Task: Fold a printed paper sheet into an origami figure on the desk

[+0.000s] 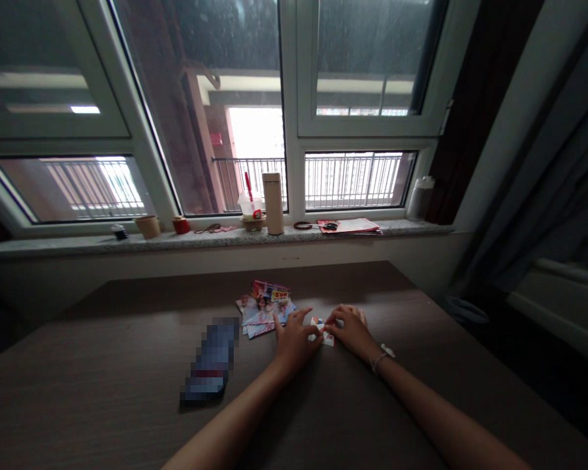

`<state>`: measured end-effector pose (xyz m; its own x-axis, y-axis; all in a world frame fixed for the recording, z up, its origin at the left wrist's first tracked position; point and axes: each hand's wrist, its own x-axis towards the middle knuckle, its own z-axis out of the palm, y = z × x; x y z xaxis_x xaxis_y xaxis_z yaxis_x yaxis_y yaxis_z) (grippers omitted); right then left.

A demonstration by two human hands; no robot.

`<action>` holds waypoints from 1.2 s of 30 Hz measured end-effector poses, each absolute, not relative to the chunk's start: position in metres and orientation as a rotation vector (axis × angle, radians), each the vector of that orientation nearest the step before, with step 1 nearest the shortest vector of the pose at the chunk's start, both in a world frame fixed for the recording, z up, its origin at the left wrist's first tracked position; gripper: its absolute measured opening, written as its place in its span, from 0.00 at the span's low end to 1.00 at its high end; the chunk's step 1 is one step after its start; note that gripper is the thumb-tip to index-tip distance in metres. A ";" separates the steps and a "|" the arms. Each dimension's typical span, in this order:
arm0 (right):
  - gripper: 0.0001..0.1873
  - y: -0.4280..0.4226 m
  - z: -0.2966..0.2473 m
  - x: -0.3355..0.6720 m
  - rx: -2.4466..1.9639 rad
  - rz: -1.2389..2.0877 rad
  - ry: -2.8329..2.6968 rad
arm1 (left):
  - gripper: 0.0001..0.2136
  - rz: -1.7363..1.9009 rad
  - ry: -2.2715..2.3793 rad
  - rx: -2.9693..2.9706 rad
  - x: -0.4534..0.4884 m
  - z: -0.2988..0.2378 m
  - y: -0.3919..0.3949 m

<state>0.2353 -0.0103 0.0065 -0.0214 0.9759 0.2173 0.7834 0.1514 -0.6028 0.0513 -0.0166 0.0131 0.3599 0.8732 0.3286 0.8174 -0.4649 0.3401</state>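
Note:
A small white printed piece of paper (328,339), with orange and red marks, lies low over the table between my hands. My left hand (293,343) comes in from its left, thumb and a fingertip pinching its near edge while other fingers stretch away. From the right, my right hand (353,329) has thumb and forefinger closed on the same paper, its other fingers curled. Part of the paper is hidden by fingertips. A pale bracelet (385,356) circles the right wrist. Just beyond my left hand is a loose pile of colourful printed sheets (264,307).
A pixelated dark blue object (210,359) lies left on the brown table (102,352). Along the granite windowsill (215,240) stand a beige flask (273,205), a plastic cup with red straw (249,203), a paper cup (147,226), scissors (328,226) on papers and a bottle (420,199).

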 end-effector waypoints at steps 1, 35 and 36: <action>0.06 -0.010 0.006 0.236 -1.674 0.422 -1.850 | 0.04 0.711 1.553 2.512 0.051 0.014 -0.017; 0.07 -0.023 0.009 0.257 -1.599 0.303 -1.961 | 0.04 0.626 1.571 2.511 0.045 0.014 -0.017; 0.07 -0.022 0.009 0.257 -1.602 0.309 -1.962 | 0.04 0.630 1.569 2.509 0.045 0.013 -0.017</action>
<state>0.2575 -0.0224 0.0087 -0.1094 0.9512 0.2884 0.8168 0.2513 -0.5192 0.0446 -0.0167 0.0133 0.3774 0.8814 0.2840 0.8330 -0.4571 0.3117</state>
